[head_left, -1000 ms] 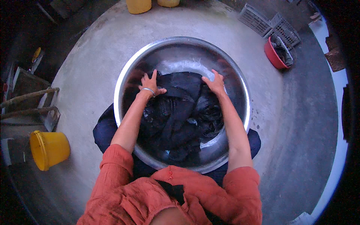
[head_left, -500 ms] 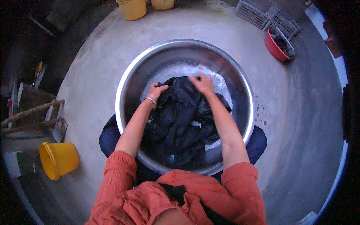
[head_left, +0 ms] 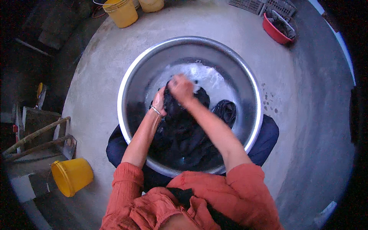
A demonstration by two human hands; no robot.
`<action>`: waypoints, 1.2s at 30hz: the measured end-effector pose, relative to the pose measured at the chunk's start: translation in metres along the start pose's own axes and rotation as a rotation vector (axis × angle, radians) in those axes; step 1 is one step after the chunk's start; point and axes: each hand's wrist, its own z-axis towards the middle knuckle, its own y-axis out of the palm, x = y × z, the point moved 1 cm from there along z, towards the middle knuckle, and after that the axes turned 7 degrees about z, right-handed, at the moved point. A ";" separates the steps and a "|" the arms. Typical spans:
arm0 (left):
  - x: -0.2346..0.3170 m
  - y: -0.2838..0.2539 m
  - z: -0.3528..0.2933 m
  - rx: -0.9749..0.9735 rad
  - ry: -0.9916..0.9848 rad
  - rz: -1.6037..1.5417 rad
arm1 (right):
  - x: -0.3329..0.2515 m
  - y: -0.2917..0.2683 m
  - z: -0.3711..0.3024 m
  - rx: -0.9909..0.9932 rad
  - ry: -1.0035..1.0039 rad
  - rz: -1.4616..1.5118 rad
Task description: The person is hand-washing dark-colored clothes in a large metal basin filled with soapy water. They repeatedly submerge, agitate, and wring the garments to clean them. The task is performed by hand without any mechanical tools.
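Between my knees stands a wide metal basin [head_left: 257, 99] with whitish, foamy water [head_left: 209, 73] at its far side. A heap of wet black cloth [head_left: 180, 132] fills its near and middle part. My left hand [head_left: 159, 101], with a bracelet at the wrist, is closed on a raised fold at the heap's far left. Against the same fold, my right hand [head_left: 181, 88] is curled into a fist, somewhat blurred; its fingertips are hidden. Another bunched part of the black cloth [head_left: 225, 111] lies right of my right forearm.
A yellow bucket [head_left: 73, 176] lies tipped at the left, near wooden poles [head_left: 36, 136]. Two more yellow buckets [head_left: 122, 13] [head_left: 151, 4] stand at the far left. At the far right, a red tub [head_left: 276, 32] holds dark cloth beside grey crates [head_left: 247, 4].
My right hand has swung left from the heap's far edge, coming beside my left hand, and has closed on the cloth. The heap's far part is bunched up and shifted left. The view has shifted slightly.
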 end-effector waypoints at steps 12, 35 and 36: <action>-0.028 -0.040 0.054 0.272 0.092 0.136 | 0.086 -0.015 0.028 -0.346 0.261 -0.182; -0.011 -0.046 0.045 0.503 0.038 0.346 | 0.081 -0.022 0.032 -0.178 0.479 -0.217; -0.013 -0.030 0.046 0.403 0.061 0.202 | 0.104 -0.010 0.033 -0.332 0.385 -0.026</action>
